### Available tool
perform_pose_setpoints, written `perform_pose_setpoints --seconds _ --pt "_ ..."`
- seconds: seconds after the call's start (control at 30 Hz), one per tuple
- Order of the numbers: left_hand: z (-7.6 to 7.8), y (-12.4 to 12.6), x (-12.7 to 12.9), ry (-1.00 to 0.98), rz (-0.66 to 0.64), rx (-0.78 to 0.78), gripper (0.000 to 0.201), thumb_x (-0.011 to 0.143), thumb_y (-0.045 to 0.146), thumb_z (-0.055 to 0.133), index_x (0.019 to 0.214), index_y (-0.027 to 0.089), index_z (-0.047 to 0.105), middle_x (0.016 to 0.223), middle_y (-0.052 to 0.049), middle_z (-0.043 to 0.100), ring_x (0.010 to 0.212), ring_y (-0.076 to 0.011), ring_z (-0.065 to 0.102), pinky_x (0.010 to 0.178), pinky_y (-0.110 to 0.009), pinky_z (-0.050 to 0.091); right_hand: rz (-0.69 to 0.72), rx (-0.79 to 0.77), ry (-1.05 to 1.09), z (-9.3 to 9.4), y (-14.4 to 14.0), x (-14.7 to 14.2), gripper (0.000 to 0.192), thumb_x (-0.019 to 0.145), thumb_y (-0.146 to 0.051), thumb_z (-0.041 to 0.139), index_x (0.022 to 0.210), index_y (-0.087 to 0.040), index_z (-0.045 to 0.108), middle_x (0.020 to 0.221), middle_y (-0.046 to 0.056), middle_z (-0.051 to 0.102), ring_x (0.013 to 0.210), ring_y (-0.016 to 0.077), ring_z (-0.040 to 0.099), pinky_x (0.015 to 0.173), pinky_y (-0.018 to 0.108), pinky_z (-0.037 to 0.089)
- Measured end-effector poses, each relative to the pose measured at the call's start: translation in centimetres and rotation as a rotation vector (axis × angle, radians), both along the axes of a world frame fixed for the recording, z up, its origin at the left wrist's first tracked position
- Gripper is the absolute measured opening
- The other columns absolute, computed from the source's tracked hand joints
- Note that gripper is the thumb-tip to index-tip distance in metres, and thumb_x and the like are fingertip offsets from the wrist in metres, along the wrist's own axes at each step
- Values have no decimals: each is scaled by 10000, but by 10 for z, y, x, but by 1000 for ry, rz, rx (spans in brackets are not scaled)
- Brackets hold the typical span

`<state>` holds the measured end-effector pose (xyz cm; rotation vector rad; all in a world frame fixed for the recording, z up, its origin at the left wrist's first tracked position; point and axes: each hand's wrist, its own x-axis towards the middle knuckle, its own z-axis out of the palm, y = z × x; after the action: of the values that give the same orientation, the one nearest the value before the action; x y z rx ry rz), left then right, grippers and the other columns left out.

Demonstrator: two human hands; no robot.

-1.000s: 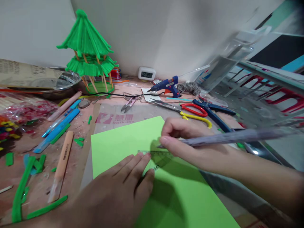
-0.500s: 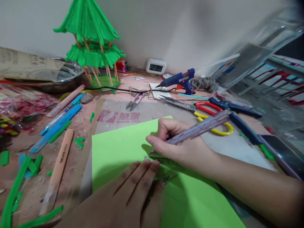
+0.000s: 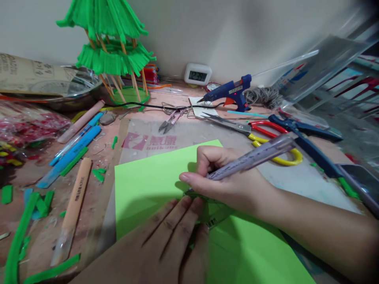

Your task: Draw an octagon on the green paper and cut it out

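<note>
A sheet of bright green paper [image 3: 142,177] lies at the front middle. My right hand [image 3: 227,177] rests on it with fingers closed round a lilac pen [image 3: 251,157]. The pen slants up to the right, and its tip is largely hidden behind my thumb. My left hand [image 3: 174,232] lies flat, its fingers stretched out over the paper, fingertips close to the pen's tip. Under and beside its fingers shows a clear ruler-like strip [image 3: 219,219] with black print, mostly covered. Faint lines mark the sheet near it.
Behind stand a green tiered model [image 3: 112,59], a white clock [image 3: 197,74] and a blue glue gun [image 3: 233,90]. Scissors [image 3: 251,128], dark-blue-handled pliers [image 3: 304,134] and a phone [image 3: 361,181] lie right. Markers [image 3: 75,201] and green scraps [image 3: 19,236] lie left, near a metal bowl [image 3: 89,88].
The view has shifted slightly, so background things sit a little higher and those at right further right. Both hands keep nearly the same place on the paper; the pen stays in my right hand.
</note>
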<state>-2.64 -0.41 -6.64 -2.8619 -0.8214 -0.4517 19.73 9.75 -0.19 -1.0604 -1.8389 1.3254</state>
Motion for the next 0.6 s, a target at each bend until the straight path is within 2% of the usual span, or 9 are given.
perform_pose_setpoints --seconds 0.2,0.4,0.5,0.6 --pt "2 -1 2 6 8 7 440 1026 291 525 1461 249 575 1545 -26 573 1481 -237 452 1294 -423 272 13 25 -8 -3 -1 1 387 875 -274 762 634 -201 469 545 -86 459 480 51 346 402 186 232" --pt "4 1 3 13 0 31 506 989 84 429 1456 208 580 1523 -48 591 1464 -230 478 1290 -422 278 5 -1 12 -2 -1 1 393 859 -288 791 637 -203 478 541 -79 477 480 59 354 406 195 234" --pt "11 1 6 0 -18 47 488 997 77 411 1450 157 574 1511 -75 596 1485 -243 448 1303 -434 230 -47 -45 58 1 -1 1 386 854 -276 784 644 -213 467 532 -81 485 459 59 367 401 193 244" --pt "24 2 11 -21 -44 31 442 1046 156 377 1449 93 548 1504 -102 593 1496 -255 424 1299 -416 222 -46 -44 52 3 -3 1 374 874 -296 750 655 -221 457 534 -74 496 458 65 391 406 193 266"
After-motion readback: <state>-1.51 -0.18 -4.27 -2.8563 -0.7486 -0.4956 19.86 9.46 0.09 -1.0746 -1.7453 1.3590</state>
